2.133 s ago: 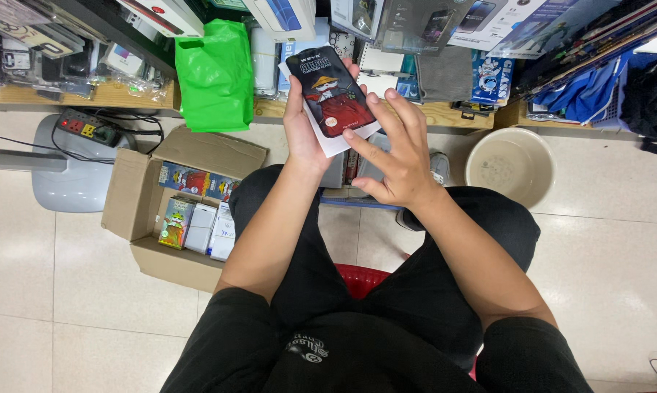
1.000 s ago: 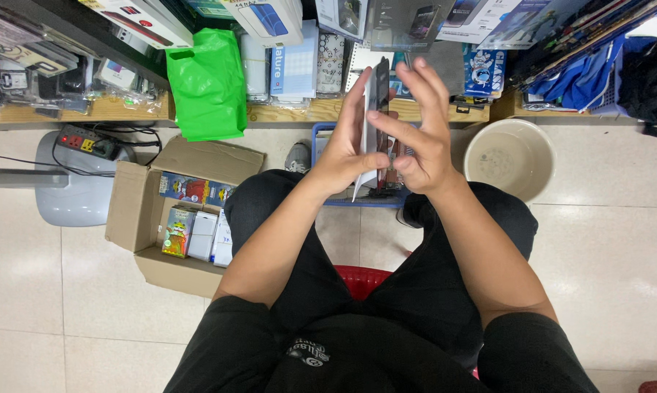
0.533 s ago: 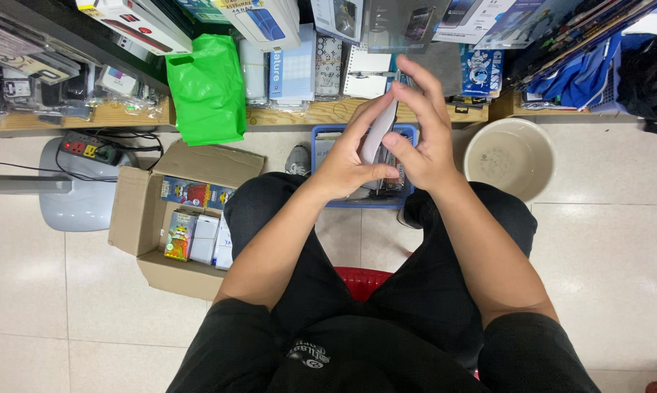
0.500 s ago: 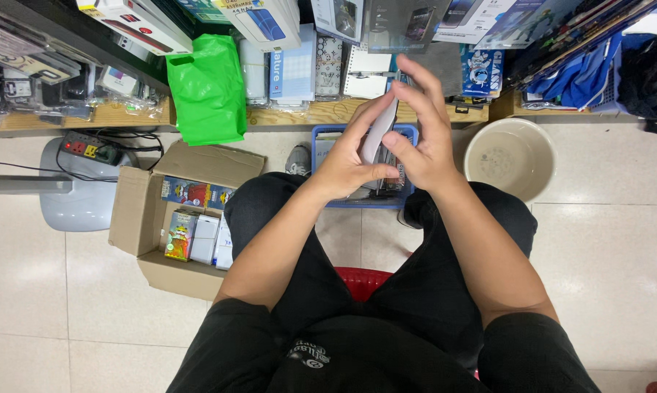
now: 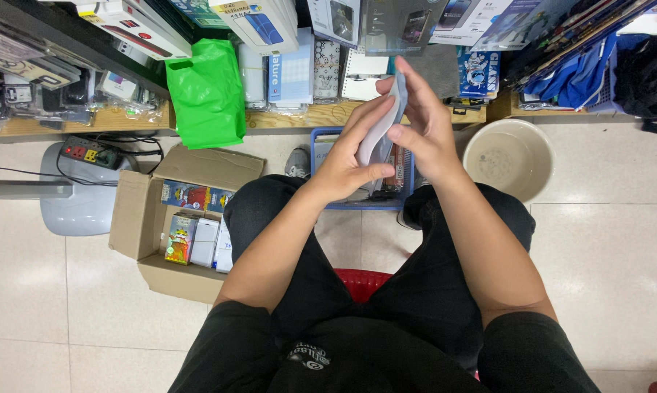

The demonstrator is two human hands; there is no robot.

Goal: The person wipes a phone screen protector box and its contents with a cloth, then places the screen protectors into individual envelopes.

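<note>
Both of my hands hold a thin packaged phone case (image 5: pixel 381 124) edge-on above my knees, so only its pale grey side shows. My left hand (image 5: pixel 347 156) grips its lower left side with the thumb across the bottom. My right hand (image 5: pixel 424 125) wraps the right side, fingers reaching over the top edge. Below the hands a blue basket (image 5: pixel 321 149) with small packages sits on the floor between my legs.
An open cardboard box (image 5: pixel 143 218) with colourful packs lies at the left. A green plastic bag (image 5: pixel 208 94) hangs off a wooden shelf (image 5: pixel 292 116) stacked with packaged goods. A beige basin (image 5: pixel 507 156) is on the right, a power strip (image 5: pixel 88 153) on a grey stool left.
The case faced me with its dark printed front. Both hands have since turned it edge-on and lowered it slightly, keeping hold throughout.
</note>
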